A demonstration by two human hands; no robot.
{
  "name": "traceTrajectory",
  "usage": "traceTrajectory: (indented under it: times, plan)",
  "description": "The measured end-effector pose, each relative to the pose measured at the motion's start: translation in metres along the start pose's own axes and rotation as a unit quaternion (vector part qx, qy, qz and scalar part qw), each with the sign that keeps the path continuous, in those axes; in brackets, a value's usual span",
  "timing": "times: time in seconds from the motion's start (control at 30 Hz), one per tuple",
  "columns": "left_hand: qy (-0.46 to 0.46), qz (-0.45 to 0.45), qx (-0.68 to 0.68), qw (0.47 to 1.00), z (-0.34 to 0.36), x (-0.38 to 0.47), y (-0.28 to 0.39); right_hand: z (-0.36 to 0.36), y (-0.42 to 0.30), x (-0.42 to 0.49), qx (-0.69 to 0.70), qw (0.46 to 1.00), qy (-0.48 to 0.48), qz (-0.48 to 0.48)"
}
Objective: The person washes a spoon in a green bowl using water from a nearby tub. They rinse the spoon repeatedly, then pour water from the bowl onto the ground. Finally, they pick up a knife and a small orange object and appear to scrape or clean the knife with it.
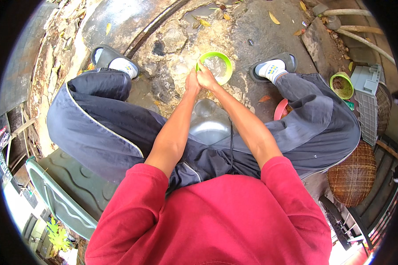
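Note:
A lime-green round bowl [231, 68] with clear liquid in it is tilted over the rocky ground, between the feet. My right hand [206, 77] is closed on the bowl's left rim. Pressed against it is my left hand [192, 81], its fingers mostly hidden, so its hold cannot be told. Below the hands, between my thighs, a shiny metal vessel [208, 127] with a rounded knob-like part stands partly hidden by the forearms and trousers.
A pink bowl [280, 109] lies partly under my right leg. Farther right are a green-rimmed container [342, 85], a grey plastic crate [365, 109] and a woven basket [351, 175]. A green plastic chair or stool [76, 185] is at left. Puddles and uneven stone surround my feet.

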State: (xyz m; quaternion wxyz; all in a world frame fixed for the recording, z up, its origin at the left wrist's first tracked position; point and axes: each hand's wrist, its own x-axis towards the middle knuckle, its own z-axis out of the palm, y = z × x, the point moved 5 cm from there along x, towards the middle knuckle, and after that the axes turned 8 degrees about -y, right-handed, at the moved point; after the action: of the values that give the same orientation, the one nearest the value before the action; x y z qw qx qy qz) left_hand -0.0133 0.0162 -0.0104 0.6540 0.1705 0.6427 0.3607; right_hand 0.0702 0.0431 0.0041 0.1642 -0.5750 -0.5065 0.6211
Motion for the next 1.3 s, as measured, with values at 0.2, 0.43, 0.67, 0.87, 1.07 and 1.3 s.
traceTrajectory:
  times: [0.2, 0.43, 0.67, 0.87, 1.07, 1.3]
  plan:
    - [-0.025, 0.072, 0.322, 0.944, 0.009, -0.019, 0.028, -0.011, -0.009, -0.008, 0.127, 0.991, 0.014, 0.033]
    - [-0.029, 0.045, 0.333, 0.941, 0.012, -0.026, 0.033, -0.012, 0.008, 0.008, 0.070, 0.990, 0.079, -0.092]
    - [-0.025, 0.088, 0.334, 0.938, 0.013, -0.020, 0.032, -0.016, 0.014, 0.015, 0.087, 0.982, 0.133, -0.099]
    - [-0.039, 0.069, 0.335, 0.939, 0.009, -0.005, 0.015, -0.017, 0.017, 0.014, 0.114, 0.991, 0.052, -0.052]
    - [-0.044, 0.059, 0.285, 0.956, 0.004, 0.004, 0.002, -0.067, 0.017, 0.009, -0.191, 0.956, 0.215, 0.064]
    - [-0.034, 0.057, 0.327, 0.943, 0.006, -0.002, 0.007, -0.036, 0.009, 0.018, 0.004, 1.000, -0.006, 0.026]
